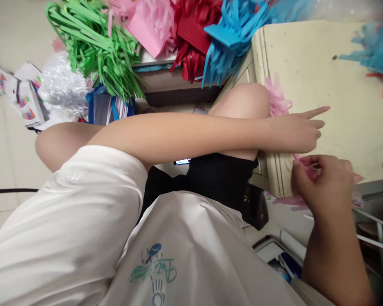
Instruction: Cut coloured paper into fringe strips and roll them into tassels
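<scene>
My left hand (pixel 298 129) reaches across my lap and lies on the cream table top (pixel 322 68) with its fingers stretched out and the index finger pointing. A pink fringed paper piece (pixel 276 100) shows just behind its wrist. Close beside it, at the table's edge, my right hand (pixel 322 185) has its fingers pinched on a thin pink paper strip (pixel 301 162). More pink paper (pixel 357 177) pokes out past that hand.
Bunches of cut paper fringe lie along the far side: green (pixel 95 46), pink (pixel 147 21), red (pixel 194 34), blue (pixel 232 34). More blue fringe (pixel 376 46) sits on the table. Crumpled clear plastic (pixel 62 85) and printed boxes (pixel 19 93) lie on the floor.
</scene>
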Motion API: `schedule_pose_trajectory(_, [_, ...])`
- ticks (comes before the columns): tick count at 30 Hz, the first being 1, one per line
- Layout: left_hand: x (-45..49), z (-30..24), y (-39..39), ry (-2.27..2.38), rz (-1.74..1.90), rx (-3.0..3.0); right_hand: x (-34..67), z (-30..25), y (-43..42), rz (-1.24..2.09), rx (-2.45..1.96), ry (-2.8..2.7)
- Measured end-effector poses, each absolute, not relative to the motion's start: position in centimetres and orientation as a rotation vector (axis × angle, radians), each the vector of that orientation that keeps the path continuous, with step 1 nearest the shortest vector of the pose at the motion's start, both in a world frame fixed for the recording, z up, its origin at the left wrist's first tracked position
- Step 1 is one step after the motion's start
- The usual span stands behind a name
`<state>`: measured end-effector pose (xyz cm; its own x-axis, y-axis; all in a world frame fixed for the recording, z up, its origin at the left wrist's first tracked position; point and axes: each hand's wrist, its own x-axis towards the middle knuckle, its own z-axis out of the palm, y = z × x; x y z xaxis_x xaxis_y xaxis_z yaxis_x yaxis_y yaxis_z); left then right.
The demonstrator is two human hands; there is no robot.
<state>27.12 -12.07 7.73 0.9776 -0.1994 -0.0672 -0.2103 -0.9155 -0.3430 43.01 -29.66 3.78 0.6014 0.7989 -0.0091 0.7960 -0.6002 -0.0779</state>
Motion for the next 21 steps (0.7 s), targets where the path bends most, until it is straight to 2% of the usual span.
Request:
schedule_pose_trajectory(9, [26.8, 7.6, -11.5, 0.329, 0.146, -2.716, 43.3, 2.6, -30.3, -0.094, -2.709, -1.525])
schedule_pose_trajectory(12, [26.6, 7.6, -11.2, 0.267, 0.075, -2.888, 43.1, 2.2, -30.4, -0.168, -2.826, -1.513])
schedule_pose_trajectory(17, [27.3, 6.8, -11.1, 0.271, -0.043, -2.998, 43.3, 1.8, -32.0, -0.381, -2.744, -1.66])
schedule_pose_trajectory(21, [27.5, 6.7, -11.2, 0.269, -0.014, -3.038, 43.9, 1.6, -32.9, -0.396, -2.737, -1.634])
